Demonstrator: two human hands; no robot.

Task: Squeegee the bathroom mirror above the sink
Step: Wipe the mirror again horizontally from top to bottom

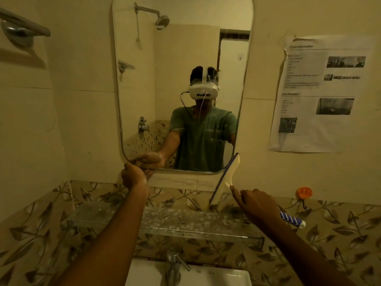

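Observation:
A tall mirror [181,58] with rounded corners hangs on the wall above a glass shelf [115,215]. My left hand [134,176] grips the mirror's lower left corner. My right hand [257,205] is shut on the handle of a cream squeegee [225,178] with a blue blade. The squeegee stands tilted, its top end at the mirror's lower right corner, its bottom end just above the shelf. The mirror shows a person in a green shirt wearing a white headset.
Below the shelf sit a white sink [226,277] and a chrome tap [173,265]. A blue-striped tube [292,220] lies on the shelf's right end. An orange hook [304,193] and a printed paper [321,93] are on the right wall, a metal rail [24,23] upper left.

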